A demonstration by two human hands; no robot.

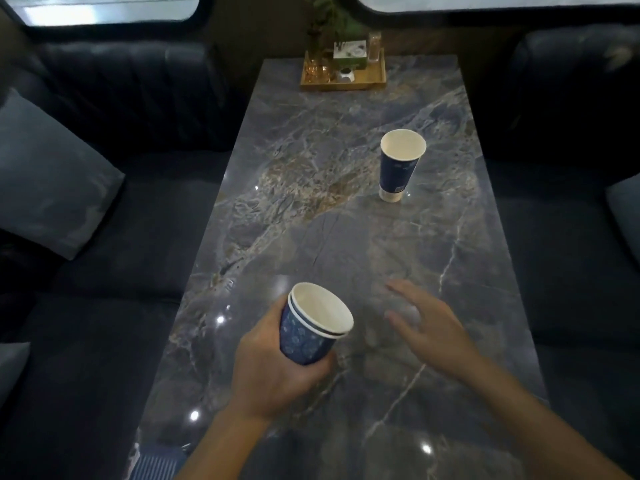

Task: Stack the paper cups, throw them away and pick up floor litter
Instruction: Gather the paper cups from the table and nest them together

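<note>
Stacked cups (311, 327) in left grip (277, 358); lone cup (398, 164) beyond, nothing between.

A long marble-patterned table (346, 220) in grey-blue with brown veining runs from 6 o'clock toward 12, its glossy top catching small points of light. Dark sofas (114, 188) flank it at 9 and 3 o'clock, each with a grey cushion (52, 174). At 12 o'clock a wooden tray (343, 79) holds a plant (332, 15). Bright windows (104, 8) line the top edge at 11 and 1 o'clock.
</note>
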